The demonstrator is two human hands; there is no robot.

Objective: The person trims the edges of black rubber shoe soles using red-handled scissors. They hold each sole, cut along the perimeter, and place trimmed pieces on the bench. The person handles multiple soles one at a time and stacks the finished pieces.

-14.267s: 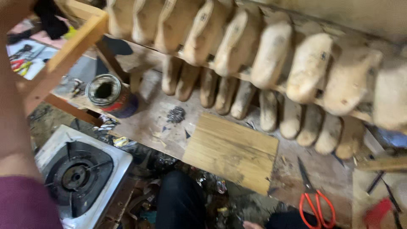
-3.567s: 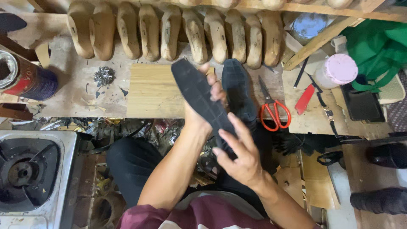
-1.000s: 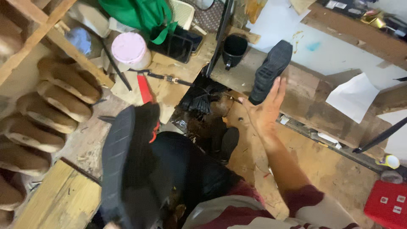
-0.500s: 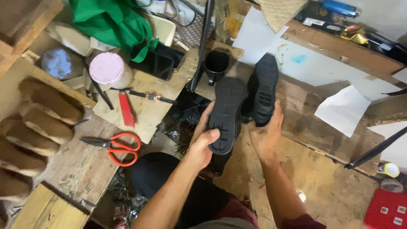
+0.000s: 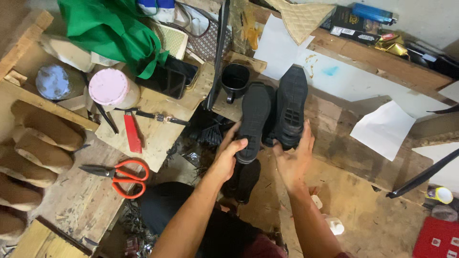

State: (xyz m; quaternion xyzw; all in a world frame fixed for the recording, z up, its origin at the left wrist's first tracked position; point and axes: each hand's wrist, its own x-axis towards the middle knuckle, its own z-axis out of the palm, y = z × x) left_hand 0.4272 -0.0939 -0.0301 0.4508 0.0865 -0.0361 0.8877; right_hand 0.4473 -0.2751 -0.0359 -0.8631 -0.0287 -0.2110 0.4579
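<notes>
Two black shoe soles stand side by side in front of me, tread side up. My left hand (image 5: 228, 154) grips the lower end of the left sole (image 5: 253, 119). My right hand (image 5: 292, 157) cups the bottom of the right sole (image 5: 289, 111). Both soles are held over the edge of a wooden bench (image 5: 363, 153), just right of a black mug (image 5: 235, 80). The two soles touch along their inner edges.
Red-handled scissors (image 5: 119, 175) and a red utility knife (image 5: 132, 132) lie on the workbench at left. Wooden shoe lasts (image 5: 43, 143) line the far left. A pink-lidded jar (image 5: 111, 88), green cloth (image 5: 106, 29), black phone (image 5: 168, 77) and white paper sheets (image 5: 385, 129) lie around.
My head turned from the lasts to the right side. The two soles, held apart a second ago, have been brought together side by side over the bench edge.
</notes>
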